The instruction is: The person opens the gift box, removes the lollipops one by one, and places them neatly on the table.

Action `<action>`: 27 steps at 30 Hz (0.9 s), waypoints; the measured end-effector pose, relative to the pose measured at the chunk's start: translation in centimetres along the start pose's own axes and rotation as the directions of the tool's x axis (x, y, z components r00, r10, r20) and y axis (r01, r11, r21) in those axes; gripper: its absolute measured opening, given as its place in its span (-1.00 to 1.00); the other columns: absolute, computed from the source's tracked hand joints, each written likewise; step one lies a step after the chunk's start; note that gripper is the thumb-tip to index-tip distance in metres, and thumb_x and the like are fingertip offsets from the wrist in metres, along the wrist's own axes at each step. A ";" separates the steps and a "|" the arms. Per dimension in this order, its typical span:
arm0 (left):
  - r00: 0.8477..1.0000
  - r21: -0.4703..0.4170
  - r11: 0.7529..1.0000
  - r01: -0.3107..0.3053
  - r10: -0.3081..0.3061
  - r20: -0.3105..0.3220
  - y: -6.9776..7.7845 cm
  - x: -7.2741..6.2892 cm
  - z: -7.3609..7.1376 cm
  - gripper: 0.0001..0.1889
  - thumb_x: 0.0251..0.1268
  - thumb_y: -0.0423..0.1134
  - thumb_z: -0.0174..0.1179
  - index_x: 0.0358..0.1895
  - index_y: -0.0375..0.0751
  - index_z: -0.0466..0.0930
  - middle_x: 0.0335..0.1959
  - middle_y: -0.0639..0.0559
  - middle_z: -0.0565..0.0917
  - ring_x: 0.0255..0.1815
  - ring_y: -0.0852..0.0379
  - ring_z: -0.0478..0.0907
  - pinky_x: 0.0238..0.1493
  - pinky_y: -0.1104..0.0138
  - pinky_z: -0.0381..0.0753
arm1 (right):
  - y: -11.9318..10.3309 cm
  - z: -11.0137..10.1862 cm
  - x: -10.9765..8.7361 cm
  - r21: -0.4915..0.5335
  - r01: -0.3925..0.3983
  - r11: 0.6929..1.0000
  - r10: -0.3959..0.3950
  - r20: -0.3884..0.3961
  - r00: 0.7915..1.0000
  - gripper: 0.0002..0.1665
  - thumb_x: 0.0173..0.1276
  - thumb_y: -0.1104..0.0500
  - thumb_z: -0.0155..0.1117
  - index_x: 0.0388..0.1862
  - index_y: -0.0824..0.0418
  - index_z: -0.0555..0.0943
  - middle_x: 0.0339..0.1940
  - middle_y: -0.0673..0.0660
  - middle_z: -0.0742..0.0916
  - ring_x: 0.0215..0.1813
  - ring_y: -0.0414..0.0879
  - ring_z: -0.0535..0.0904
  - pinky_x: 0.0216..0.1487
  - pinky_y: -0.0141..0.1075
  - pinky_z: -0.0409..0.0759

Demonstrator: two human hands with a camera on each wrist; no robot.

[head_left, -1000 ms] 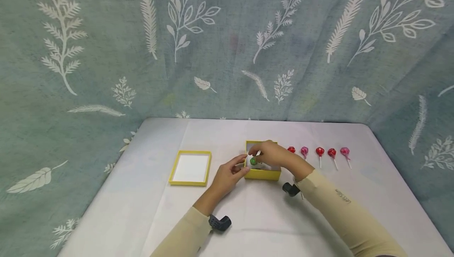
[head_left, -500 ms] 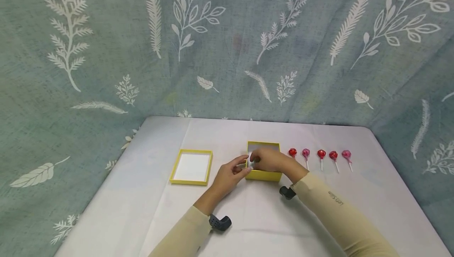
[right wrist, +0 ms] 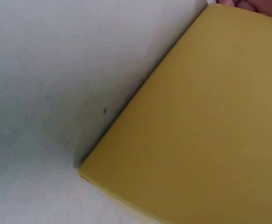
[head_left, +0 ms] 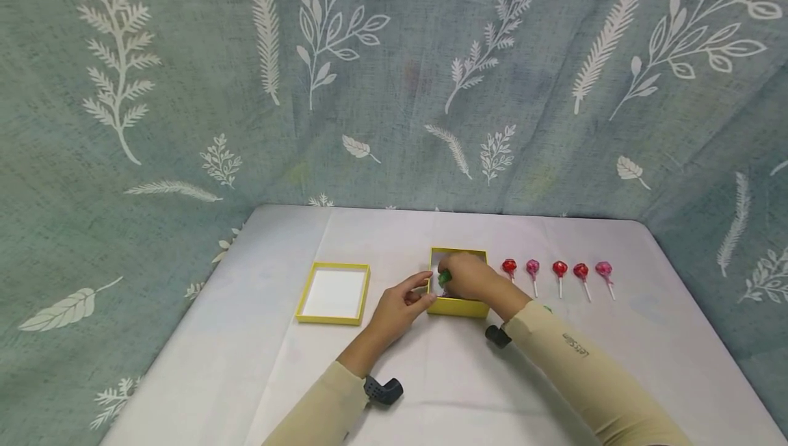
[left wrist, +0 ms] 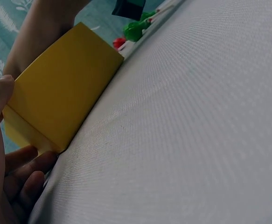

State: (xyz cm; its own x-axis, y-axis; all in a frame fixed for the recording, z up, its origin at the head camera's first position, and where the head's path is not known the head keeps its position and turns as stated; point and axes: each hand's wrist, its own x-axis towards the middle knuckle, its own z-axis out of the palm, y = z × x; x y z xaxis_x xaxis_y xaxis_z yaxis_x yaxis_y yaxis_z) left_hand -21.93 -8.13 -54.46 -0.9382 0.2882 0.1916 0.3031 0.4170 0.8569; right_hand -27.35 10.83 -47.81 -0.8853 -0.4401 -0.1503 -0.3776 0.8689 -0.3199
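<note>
A yellow open-topped box (head_left: 458, 307) stands on the white table. At its left side, my left hand (head_left: 397, 309) steadies it, the thumb at the front corner and the fingers along the left wall; the left wrist view shows the thumb (left wrist: 0, 93) at the upper edge. My right hand (head_left: 468, 275) reaches into the box with curled fingers, pinching a green lollipop (head_left: 444, 278); its stick is hidden. In the right wrist view a yellow box wall (right wrist: 196, 121) fills much of the picture, hiding the right fingers.
The yellow-rimmed lid (head_left: 334, 293) lies left of the box, white inside up. Right of the box, several red and pink lollipops (head_left: 559, 269) lie in a row. A green lollipop (left wrist: 133, 31) lies on the table beyond the box, mostly behind the right sleeve in the head view.
My right hand has gone lower into the box. The green lollipop, hidden half a second ago, shows again at the fingers. My left hand has stayed at the box.
</note>
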 end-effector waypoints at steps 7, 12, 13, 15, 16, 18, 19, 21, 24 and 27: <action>1.000 -0.015 1.000 0.005 -0.005 0.001 0.1 0.1 0.1 -0.44 0.29 0.17 0.22 0.34 0.17 0.45 0.17 0.03 0.60 -0.15 0.26 0.64 -0.24 0.35 0.61 | 0.2 -1.1 -0.7 0.164 -0.018 0.986 0.028 -0.058 0.998 -0.66 0.28 0.20 0.36 0.04 0.19 0.67 -0.10 0.03 0.70 -0.06 -0.11 0.58 -0.02 -0.14 0.58; 1.000 -0.014 1.000 0.001 -0.001 0.002 0.0 0.1 0.1 -0.43 0.29 0.16 0.22 0.35 0.14 0.45 0.17 0.02 0.60 -0.17 0.27 0.65 -0.24 0.34 0.61 | 0.7 -2.2 -1.5 0.265 -0.001 0.964 0.017 -0.060 0.998 -0.62 0.28 0.19 0.40 0.08 0.19 0.65 -0.14 0.02 0.69 -0.13 -0.13 0.59 -0.11 -0.19 0.60; 1.000 -0.008 1.000 0.000 0.000 0.002 0.0 0.1 0.1 -0.42 0.29 0.16 0.22 0.35 0.14 0.45 0.17 0.02 0.60 -0.17 0.27 0.64 -0.24 0.34 0.61 | 0.8 -2.3 -1.6 0.277 0.006 0.961 0.012 -0.061 0.998 -0.61 0.28 0.19 0.41 0.09 0.18 0.64 -0.15 0.01 0.69 -0.14 -0.14 0.59 -0.13 -0.20 0.60; 1.000 -0.005 1.000 -0.001 0.001 0.004 0.0 0.1 0.2 -0.42 0.29 0.16 0.22 0.35 0.13 0.45 0.16 0.03 0.60 -0.18 0.27 0.64 -0.24 0.35 0.61 | 1.0 -2.6 -2.1 0.306 0.016 0.952 0.004 -0.064 0.998 -0.58 0.27 0.20 0.42 0.12 0.18 0.63 -0.14 0.01 0.68 -0.16 -0.14 0.59 -0.17 -0.21 0.60; 1.000 -0.006 1.000 -0.002 0.002 0.005 0.0 0.1 0.2 -0.43 0.29 0.16 0.22 0.35 0.13 0.45 0.17 0.02 0.60 -0.18 0.27 0.65 -0.24 0.35 0.61 | 1.1 -2.7 -2.3 0.322 0.016 0.946 0.005 -0.065 0.998 -0.57 0.26 0.20 0.42 0.12 0.17 0.63 -0.13 0.01 0.68 -0.17 -0.14 0.59 -0.17 -0.21 0.60; 1.000 -0.008 1.000 -0.007 0.007 0.005 0.0 0.1 0.1 -0.43 0.30 0.15 0.22 0.35 0.13 0.45 0.16 0.01 0.60 -0.18 0.27 0.65 -0.24 0.35 0.61 | 1.4 -2.8 -2.6 0.348 0.024 0.937 0.001 -0.070 0.998 -0.58 0.26 0.21 0.43 0.12 0.16 0.64 -0.11 0.01 0.68 -0.18 -0.15 0.59 -0.20 -0.23 0.61; 1.000 -0.009 1.000 -0.008 0.008 0.005 0.0 0.1 0.1 -0.43 0.30 0.15 0.22 0.35 0.13 0.45 0.16 0.01 0.60 -0.18 0.27 0.65 -0.24 0.35 0.61 | 1.5 -2.8 -2.7 0.358 0.023 0.933 0.003 -0.072 0.997 -0.58 0.26 0.21 0.43 0.11 0.15 0.64 -0.10 0.01 0.68 -0.19 -0.15 0.60 -0.21 -0.23 0.61; 1.000 -0.012 1.000 -0.010 0.010 0.003 0.0 0.2 0.1 -0.43 0.30 0.14 0.23 0.34 0.12 0.46 0.16 0.01 0.61 -0.18 0.27 0.65 -0.25 0.35 0.62 | 1.7 -2.9 -3.1 0.379 0.029 0.925 -0.001 -0.074 0.997 -0.59 0.26 0.22 0.42 0.11 0.16 0.64 -0.06 0.02 0.68 -0.19 -0.15 0.61 -0.23 -0.24 0.62; 1.000 -0.010 1.000 -0.010 0.010 0.001 0.0 0.1 0.0 -0.43 0.30 0.14 0.23 0.35 0.10 0.46 0.16 0.01 0.61 -0.19 0.28 0.65 -0.26 0.34 0.61 | 1.9 -3.2 -3.8 0.391 0.038 0.920 -0.004 -0.087 0.996 -0.59 0.28 0.23 0.41 0.12 0.16 0.63 -0.03 0.03 0.67 -0.20 -0.15 0.61 -0.26 -0.24 0.63; 1.000 -0.008 1.000 -0.003 0.003 0.000 0.1 0.0 0.0 -0.43 0.30 0.13 0.23 0.34 0.08 0.46 0.15 0.01 0.61 -0.20 0.27 0.64 -0.28 0.33 0.60 | 2.2 -3.6 -4.6 0.405 0.056 0.913 -0.011 -0.112 0.994 -0.59 0.28 0.25 0.40 0.13 0.19 0.62 -0.02 0.04 0.67 -0.20 -0.15 0.63 -0.27 -0.24 0.63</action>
State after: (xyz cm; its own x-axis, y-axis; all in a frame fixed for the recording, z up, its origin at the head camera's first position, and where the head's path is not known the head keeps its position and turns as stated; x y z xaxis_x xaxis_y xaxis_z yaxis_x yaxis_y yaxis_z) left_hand -21.94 -8.09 -54.39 -0.9373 0.2895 0.1938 0.3042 0.4089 0.8604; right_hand -25.14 15.59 -44.47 -0.9058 -0.4217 -0.0414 -0.2840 0.6767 -0.6793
